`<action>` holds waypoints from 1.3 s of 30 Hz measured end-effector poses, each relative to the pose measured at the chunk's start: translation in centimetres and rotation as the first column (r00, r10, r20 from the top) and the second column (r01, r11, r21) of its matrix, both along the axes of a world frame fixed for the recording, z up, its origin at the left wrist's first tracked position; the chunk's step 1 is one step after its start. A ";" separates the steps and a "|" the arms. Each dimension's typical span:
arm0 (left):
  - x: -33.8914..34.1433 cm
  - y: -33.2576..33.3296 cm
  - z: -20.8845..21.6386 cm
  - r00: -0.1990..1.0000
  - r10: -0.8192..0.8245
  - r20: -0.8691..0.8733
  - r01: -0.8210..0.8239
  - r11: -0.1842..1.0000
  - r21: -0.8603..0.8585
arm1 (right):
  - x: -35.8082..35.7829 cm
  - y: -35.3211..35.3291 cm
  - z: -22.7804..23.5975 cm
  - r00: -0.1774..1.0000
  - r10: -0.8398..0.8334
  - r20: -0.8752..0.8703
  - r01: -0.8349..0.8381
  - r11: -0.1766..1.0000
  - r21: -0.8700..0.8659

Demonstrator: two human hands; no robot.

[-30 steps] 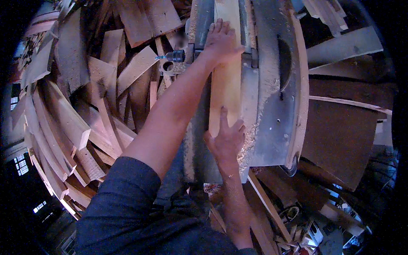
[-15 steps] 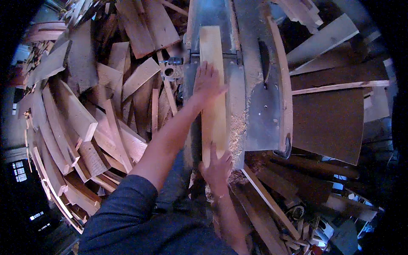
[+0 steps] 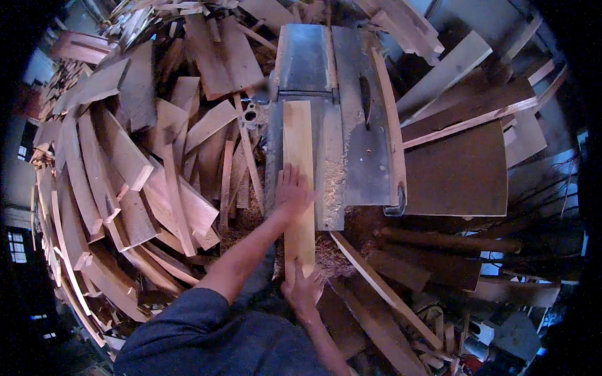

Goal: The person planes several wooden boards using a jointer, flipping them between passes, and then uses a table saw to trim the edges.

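Head view: left hand (image 3: 293, 197) flat on board (image 3: 298, 135), right hand (image 3: 302, 291) at near end, grip unclear; shavings (image 3: 333, 178) beside, planks (image 3: 128, 153) heaped left.

The pale board (image 3: 298, 141) has slid back toward the person: its far end, earlier past the seam (image 3: 305, 94) in the metal bed (image 3: 305, 59), now lies just short of it, and its near end overhangs. The left hand (image 3: 293, 194) and right hand (image 3: 302, 289) have come back too.
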State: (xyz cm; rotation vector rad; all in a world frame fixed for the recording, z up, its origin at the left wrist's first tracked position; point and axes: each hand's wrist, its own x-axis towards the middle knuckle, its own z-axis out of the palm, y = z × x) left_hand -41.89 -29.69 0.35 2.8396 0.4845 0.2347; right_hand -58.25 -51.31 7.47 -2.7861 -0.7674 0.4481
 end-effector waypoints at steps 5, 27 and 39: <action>-2.8 -3.3 0.2 0.999 0.041 -0.014 -0.041 0.998 -0.036 | 0.4 -0.1 -0.4 0.999 0.052 0.005 -0.052 0.998 -0.022; 6.8 3.8 0.3 0.994 0.059 0.097 -0.059 0.998 0.004 | 10.1 7.5 0.6 0.989 0.053 0.141 -0.053 0.999 -0.008; 9.6 5.7 0.7 0.991 0.066 0.112 -0.060 0.996 -0.060 | 13.1 9.1 -0.1 0.999 0.034 -0.018 -0.034 0.999 0.009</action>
